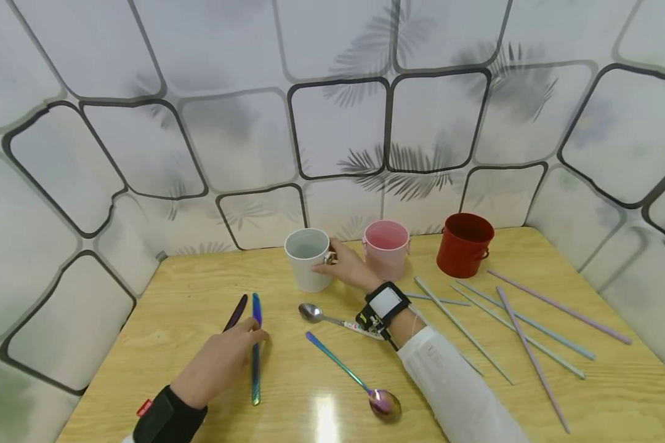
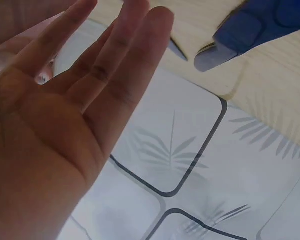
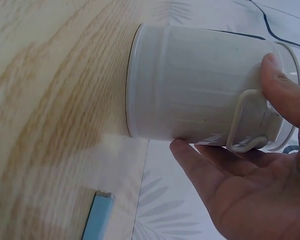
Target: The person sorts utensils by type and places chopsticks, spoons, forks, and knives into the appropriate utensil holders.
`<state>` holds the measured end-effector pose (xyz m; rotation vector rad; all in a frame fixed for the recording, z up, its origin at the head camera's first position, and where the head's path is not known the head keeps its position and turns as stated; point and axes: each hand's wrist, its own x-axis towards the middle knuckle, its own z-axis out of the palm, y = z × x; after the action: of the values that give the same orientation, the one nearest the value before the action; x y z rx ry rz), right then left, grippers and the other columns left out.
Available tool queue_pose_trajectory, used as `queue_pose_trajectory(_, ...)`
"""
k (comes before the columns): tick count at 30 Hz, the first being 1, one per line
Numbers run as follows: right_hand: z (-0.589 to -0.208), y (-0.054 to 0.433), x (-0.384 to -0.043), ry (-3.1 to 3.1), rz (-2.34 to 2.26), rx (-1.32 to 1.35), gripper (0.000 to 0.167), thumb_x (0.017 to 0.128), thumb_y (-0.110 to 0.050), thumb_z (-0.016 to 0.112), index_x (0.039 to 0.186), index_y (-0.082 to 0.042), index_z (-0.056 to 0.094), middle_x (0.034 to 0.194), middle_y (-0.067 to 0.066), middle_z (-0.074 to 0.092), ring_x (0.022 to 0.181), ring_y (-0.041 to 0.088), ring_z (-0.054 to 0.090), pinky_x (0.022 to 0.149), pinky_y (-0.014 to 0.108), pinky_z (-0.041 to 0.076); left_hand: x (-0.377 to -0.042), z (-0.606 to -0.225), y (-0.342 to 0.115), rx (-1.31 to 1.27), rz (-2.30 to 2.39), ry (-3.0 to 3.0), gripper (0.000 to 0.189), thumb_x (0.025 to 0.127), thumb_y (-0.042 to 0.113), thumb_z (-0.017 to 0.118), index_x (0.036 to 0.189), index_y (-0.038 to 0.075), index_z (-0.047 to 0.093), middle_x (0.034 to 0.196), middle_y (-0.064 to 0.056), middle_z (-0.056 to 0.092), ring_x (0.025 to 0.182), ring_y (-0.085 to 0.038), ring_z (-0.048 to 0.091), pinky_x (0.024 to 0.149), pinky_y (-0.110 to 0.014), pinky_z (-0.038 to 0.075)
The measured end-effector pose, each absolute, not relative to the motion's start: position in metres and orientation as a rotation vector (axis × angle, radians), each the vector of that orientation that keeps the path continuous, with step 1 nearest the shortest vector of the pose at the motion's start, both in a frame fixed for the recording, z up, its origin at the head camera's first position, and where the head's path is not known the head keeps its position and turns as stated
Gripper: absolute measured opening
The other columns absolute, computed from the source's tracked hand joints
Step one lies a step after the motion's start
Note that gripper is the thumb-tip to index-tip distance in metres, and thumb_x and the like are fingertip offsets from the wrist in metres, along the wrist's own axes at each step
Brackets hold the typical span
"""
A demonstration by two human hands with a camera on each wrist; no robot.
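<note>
My right hand (image 1: 348, 266) grips a small white bucket (image 1: 306, 269) by its handled side, near the back of the table. In the right wrist view the thumb lies near the bucket's rim and the fingertips touch its opposite side; the small handle (image 3: 235, 125) sits between them. The bucket stands upright. My left hand (image 1: 221, 357) hovers at a shiny blue table knife (image 1: 256, 375), overlapping its middle. Its fingers (image 2: 135, 65) are nearly straight in the left wrist view. Beside that knife lies a dark purple utensil (image 1: 236, 312), partly hidden by the left hand.
A pink bucket (image 1: 386, 249) and a red bucket (image 1: 461, 246) stand to the right. A silver spoon (image 1: 312, 312) and a rainbow spoon (image 1: 384, 405) lie between the arms. Several pastel sticks (image 1: 532, 357) are scattered on the right. Patterned fabric (image 1: 343, 135) rises behind the table.
</note>
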<state>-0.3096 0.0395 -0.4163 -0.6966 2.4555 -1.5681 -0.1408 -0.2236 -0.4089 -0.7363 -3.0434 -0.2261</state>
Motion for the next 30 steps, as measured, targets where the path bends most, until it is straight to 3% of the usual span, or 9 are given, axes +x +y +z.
queue_pose_trajectory(6,-0.419,0.035,-0.306,2.435,-1.583,-0.71,0.076,0.094,-0.017,0.078,0.156,-0.003,0.036,0.151,0.02,0.051,0.138,0.039,0.049,0.114,0.05,0.044,-0.137,-0.423,-0.232,-0.924,-0.158,-2.863,0.031,0.082,-0.01,0.08,0.104,0.01,0.073,0.105,-0.004,0.062,0.089,-0.016,0.062,0.059,-0.026,0.054)
queue_pose_trajectory(14,-0.418,0.034,-0.299,2.451,-1.586,-0.694,0.076,0.094,-0.017,0.078,0.156,-0.002,0.036,0.151,0.021,0.051,0.138,0.041,0.049,0.114,0.052,0.043,-0.141,-0.425,-0.234,-0.99,-0.1,-2.861,0.022,0.083,-0.004,0.081,0.097,0.012,0.077,0.095,0.002,0.061,0.085,-0.011,0.061,0.059,-0.024,0.054)
queue_pose_trajectory(22,-0.42,0.036,-0.304,2.457,-1.571,-0.714,0.076,0.095,-0.018,0.077,0.157,-0.004,0.036,0.152,0.019,0.051,0.138,0.04,0.048,0.115,0.052,0.043,-0.151,-0.42,-0.231,-1.167,-0.115,-2.879,0.027,0.075,0.005,0.09,0.095,0.018,0.079,0.103,0.004,0.066,0.092,-0.01,0.065,0.072,-0.026,0.059)
queue_pose_trajectory(30,-0.417,0.038,-0.307,2.48,-1.552,-0.704,0.075,0.096,-0.018,0.076,0.157,-0.003,0.036,0.151,0.019,0.052,0.136,0.039,0.051,0.113,0.05,0.045,-0.149,-0.42,-0.22,-1.354,0.034,-2.712,0.022,0.083,0.005,0.083,0.099,0.018,0.079,0.107,0.002,0.066,0.099,-0.012,0.062,0.075,-0.025,0.058)
